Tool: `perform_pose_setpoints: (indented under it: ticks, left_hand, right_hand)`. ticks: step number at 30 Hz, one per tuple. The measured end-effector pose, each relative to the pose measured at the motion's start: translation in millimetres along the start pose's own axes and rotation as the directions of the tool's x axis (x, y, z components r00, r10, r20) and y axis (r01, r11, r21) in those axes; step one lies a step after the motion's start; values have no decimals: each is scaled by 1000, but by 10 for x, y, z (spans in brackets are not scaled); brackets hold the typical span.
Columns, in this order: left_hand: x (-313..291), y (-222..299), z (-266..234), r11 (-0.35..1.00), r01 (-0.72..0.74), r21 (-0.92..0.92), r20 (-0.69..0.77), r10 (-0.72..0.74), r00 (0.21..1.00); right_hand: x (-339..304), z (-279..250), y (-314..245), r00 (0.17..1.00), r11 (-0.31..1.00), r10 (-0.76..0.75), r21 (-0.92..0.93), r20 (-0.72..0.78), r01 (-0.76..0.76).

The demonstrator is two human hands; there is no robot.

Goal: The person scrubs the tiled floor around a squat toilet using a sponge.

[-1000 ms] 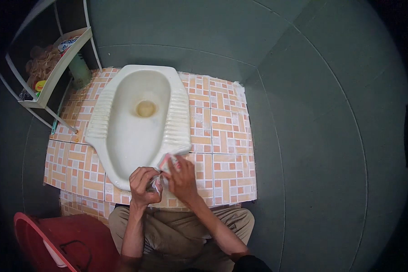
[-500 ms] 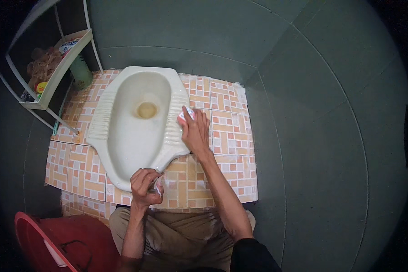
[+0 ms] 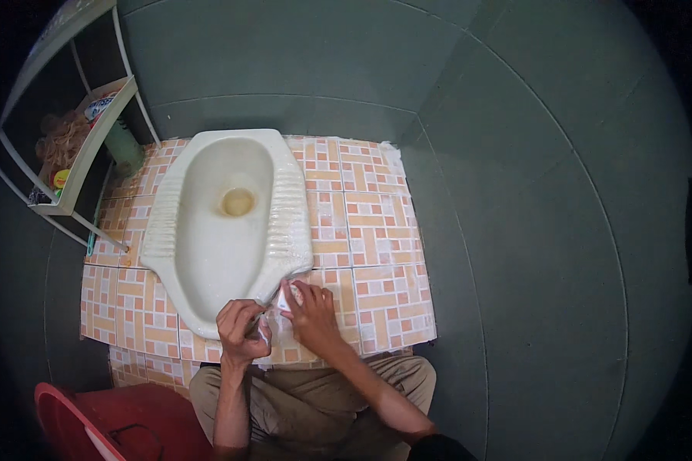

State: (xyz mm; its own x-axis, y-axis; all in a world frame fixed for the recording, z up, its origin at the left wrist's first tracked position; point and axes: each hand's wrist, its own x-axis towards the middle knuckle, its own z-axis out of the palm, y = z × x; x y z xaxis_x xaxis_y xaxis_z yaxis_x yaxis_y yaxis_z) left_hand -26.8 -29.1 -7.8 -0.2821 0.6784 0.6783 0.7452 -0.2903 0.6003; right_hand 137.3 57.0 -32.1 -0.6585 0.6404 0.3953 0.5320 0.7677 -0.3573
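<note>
A white squat toilet (image 3: 223, 269) is set in the patterned tile floor in front of me, with ribbed footrests and brownish water in its drain. My right hand (image 3: 315, 316) is closed round a small white and red thing (image 3: 287, 298), held at the toilet's front right edge, just over the tiles; its kind is not clear. Close by, my left hand (image 3: 242, 332) has curled fingers at the toilet's near end. A small whitish, pinkish piece (image 3: 264, 332) shows in it, mostly hidden by the fingers.
A white rack (image 3: 92, 157) at the left carries a brownish mesh bunch (image 3: 61, 142) and a small yellow item (image 3: 61, 178). Behind it stands a green container (image 3: 123, 146). A red bucket (image 3: 150, 415) leans at lower left. Dark grey walls (image 3: 515, 253) enclose the tiled floor (image 3: 384, 230).
My right hand has moved from the right footrest toward me and left, down beside my left hand, still gripping the white and red thing. My left hand stays near the toilet's front end.
</note>
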Motion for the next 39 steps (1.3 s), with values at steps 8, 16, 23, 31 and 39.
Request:
perform_pose_setpoints:
  ticks: [8,16,23,31,39]
  left_hand:
    - [30,-15,-14,998,-59,28,-20,60,998]
    - [11,9,-28,993,-111,37,-30,112,993]
    - [-8,-11,-7,991,-132,-10,-13,132,991]
    - [-14,-23,-29,994,-113,-5,-23,113,993]
    - [34,36,-10,994,-106,1,-3,106,994]
  right_hand:
    - [349,-356,179,996,992,0,129,-92,12]
    - [1352,20,705,992,992,-125,-34,-29,124]
    - [2498,453,1089,989,993,-47,-113,-140,32]
    - [1655,3,642,989,982,-138,-124,50,143]
    - [658,-255,273,949,950,-296,-73,111,304]
